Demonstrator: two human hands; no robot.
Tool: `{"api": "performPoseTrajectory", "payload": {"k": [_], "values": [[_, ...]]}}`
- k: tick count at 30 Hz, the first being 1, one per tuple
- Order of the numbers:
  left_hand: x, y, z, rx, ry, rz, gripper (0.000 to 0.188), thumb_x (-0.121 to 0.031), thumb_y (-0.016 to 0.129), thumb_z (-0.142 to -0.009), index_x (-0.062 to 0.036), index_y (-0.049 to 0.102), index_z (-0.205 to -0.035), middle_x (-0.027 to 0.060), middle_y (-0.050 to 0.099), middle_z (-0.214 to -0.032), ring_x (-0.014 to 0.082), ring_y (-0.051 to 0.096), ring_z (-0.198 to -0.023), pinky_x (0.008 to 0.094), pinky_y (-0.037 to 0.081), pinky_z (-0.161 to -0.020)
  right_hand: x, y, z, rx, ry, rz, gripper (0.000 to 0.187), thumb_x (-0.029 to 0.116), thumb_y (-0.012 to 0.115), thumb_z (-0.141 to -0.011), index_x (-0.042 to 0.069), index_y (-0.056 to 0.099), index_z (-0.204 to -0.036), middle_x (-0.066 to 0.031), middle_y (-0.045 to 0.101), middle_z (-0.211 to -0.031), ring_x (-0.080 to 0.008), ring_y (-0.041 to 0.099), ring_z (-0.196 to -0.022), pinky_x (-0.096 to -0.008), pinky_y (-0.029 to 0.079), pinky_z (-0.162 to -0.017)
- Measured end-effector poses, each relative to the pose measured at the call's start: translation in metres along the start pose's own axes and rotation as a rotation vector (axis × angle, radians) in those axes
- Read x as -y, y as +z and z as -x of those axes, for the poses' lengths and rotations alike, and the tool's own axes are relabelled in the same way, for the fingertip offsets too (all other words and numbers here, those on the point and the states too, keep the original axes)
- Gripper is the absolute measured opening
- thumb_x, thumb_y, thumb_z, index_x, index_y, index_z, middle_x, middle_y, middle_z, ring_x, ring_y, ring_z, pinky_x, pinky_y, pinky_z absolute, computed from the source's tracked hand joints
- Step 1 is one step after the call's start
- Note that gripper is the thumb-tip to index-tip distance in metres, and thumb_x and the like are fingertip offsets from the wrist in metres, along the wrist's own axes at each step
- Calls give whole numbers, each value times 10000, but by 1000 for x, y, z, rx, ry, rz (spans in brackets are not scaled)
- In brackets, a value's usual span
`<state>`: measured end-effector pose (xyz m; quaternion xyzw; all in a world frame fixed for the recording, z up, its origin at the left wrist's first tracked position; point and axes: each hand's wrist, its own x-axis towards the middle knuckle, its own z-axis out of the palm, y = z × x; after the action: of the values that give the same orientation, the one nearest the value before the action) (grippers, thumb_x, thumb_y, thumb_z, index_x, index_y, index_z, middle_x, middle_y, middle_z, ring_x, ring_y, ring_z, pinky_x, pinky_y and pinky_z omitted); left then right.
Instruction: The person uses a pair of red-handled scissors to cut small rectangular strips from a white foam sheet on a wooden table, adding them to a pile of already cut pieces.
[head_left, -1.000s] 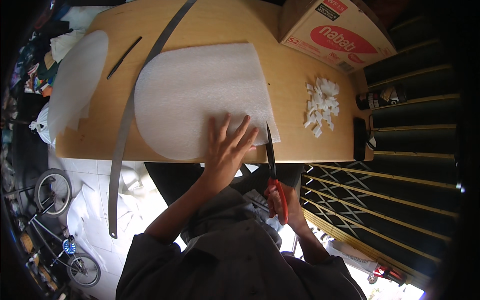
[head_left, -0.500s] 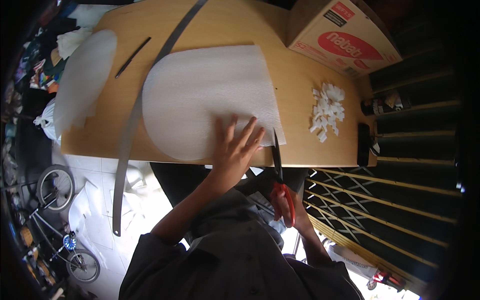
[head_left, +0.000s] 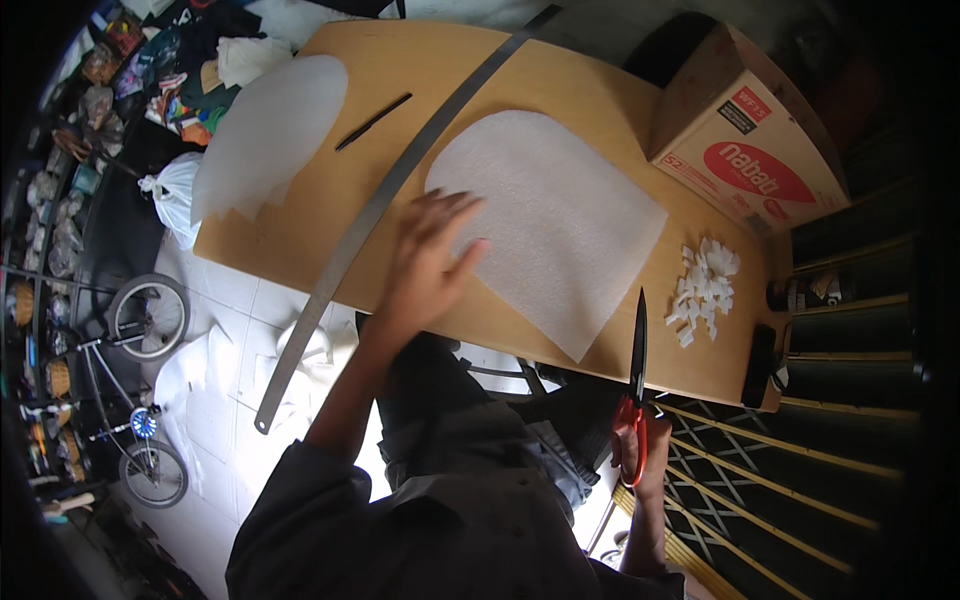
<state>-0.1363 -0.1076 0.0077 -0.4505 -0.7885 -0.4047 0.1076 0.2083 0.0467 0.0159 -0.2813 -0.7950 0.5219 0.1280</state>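
My left hand [head_left: 425,262] lies with fingers spread on the near left edge of a white foam sheet [head_left: 560,220], which is flat on the wooden table [head_left: 440,120]. My right hand [head_left: 640,450] is below the table's front edge, shut on the red handles of scissors [head_left: 637,375]. The black blades point up, and their tip is just right of the sheet's near corner. A small heap of white foam scraps [head_left: 705,285] sits to the right of the sheet.
A long metal ruler [head_left: 375,215] runs diagonally across the table and overhangs its front. A black pen [head_left: 372,121], a second foam sheet [head_left: 270,135] at the left, a cardboard box [head_left: 750,140] at the right. A bicycle [head_left: 140,390] and clutter are on the floor.
The foam sheet has turned so a corner now points toward me. My left hand shifted to its left edge. The scissors drew back off the sheet, toward the front right.
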Motion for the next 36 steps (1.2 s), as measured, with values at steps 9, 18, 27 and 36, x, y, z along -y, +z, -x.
{"api": "performPoseTrajectory", "payload": {"k": [9, 18, 27, 36], "values": [[52, -97, 72, 33, -376, -299, 428, -195, 634, -968, -24, 552, -1352, 199, 542, -1373, 391, 458, -1308, 460, 355, -1108, 12, 5, -44, 29, 9, 4, 290, 162, 776, -855, -41, 587, -941, -74, 624, -695, -143, 586, -537, -273, 461, -507], [-50, -129, -23, -99, 86, 186, 624, -490, 524, -992, 44, 586, -1308, 171, 623, -1297, 308, 565, -1254, 424, 449, -1048, 12, 28, -31, 48, 21, -20, 359, 146, 850, -770, -37, 620, -978, -119, 632, -666, -165, 591, -522, -301, 480, -552], [-110, -123, -77, 140, 338, 485, 569, -435, 577, -965, 26, 589, -1299, 161, 599, -1329, 317, 555, -1255, 432, 442, -1051, -27, 35, 10, 102, 68, -68, 153, 72, 742, -864, -31, 630, -879, -61, 704, -701, -67, 603, -539, -241, 473, -499], [-124, -97, -88, 205, 265, 648, 525, -379, 629, -938, 8, 591, -1291, 152, 574, -1362, 326, 544, -1255, 440, 436, -1054, -32, 27, 22, 36, 227, -167, 235, 100, 810, -814, -45, 635, -871, -103, 710, -709, -90, 670, -671, -264, 505, -610]]}}
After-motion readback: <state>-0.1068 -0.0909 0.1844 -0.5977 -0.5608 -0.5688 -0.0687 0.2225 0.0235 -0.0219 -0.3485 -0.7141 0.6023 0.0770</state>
